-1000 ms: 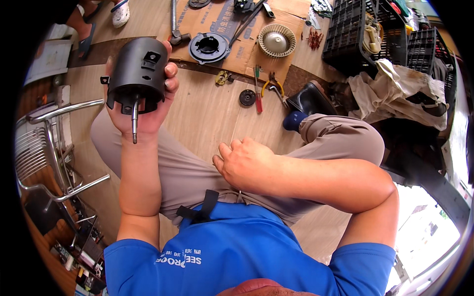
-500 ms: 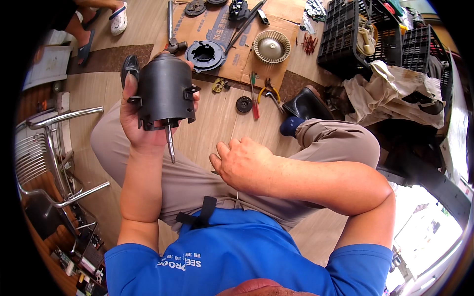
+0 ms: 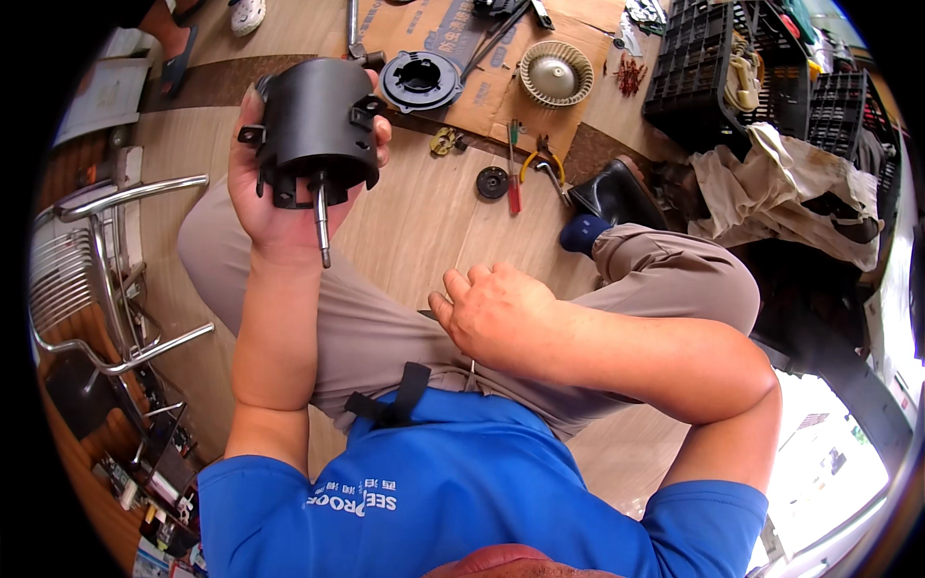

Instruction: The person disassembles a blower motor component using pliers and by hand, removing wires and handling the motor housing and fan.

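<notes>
My left hand (image 3: 275,223) holds up a black cylindrical motor (image 3: 316,111), its palm under the lower end and its fingers and thumb around the sides. Small mounting tabs stick out from the housing. A bare metal shaft (image 3: 322,226) points down toward me from the open end. My right hand (image 3: 501,306) hovers over my lap, apart from the motor, with the fingers curled. A small dark tip (image 3: 430,314) shows beside its fingertips; what the hand grips is hidden behind it.
On the floor ahead lie a red-handled screwdriver (image 3: 515,193), yellow-handled pliers (image 3: 541,166) and a round black part (image 3: 492,183). A cardboard sheet (image 3: 487,106) bears a fan wheel (image 3: 556,73) and black flange (image 3: 420,81). Black crates (image 3: 689,87) stand right, a metal-framed chair (image 3: 125,279) left.
The view has shifted slightly. My left hand has raised the motor a little and tilted it, so the shaft sits higher in view. My right hand stays curled over my lap.
</notes>
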Available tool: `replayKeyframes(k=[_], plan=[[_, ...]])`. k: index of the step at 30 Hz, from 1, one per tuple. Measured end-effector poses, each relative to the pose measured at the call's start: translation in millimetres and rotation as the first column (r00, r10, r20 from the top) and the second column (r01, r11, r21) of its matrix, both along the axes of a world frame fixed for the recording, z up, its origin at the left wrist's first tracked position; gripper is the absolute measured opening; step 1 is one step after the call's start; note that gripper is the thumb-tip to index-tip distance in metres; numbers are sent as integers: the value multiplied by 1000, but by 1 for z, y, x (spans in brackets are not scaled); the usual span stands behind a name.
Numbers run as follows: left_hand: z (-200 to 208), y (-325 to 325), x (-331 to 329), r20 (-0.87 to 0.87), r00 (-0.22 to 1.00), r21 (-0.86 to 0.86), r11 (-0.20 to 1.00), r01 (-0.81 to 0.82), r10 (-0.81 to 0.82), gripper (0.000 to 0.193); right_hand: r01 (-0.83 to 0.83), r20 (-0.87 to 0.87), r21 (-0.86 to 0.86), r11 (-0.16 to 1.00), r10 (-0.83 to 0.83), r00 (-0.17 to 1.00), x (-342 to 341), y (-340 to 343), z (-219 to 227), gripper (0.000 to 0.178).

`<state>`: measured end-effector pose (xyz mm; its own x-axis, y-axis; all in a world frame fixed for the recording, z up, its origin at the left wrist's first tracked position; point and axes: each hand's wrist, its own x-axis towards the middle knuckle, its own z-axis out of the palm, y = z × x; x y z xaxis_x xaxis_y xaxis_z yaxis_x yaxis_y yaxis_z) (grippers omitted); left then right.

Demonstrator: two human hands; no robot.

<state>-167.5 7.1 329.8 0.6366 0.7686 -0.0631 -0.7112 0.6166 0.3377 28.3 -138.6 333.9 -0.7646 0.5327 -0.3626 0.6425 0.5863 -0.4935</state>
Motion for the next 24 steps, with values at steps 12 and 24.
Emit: replayKeyframes(k=[12, 24], plan=[[0, -2, 2, 10, 1000, -40, 999, 6, -6, 77, -24, 72, 11, 1000, 23, 997, 0, 6, 1, 36], [0, -9, 8, -386, 907, 0, 983, -183, 169, 81, -15, 86, 28, 999, 12, 996, 0, 8, 1, 36]])
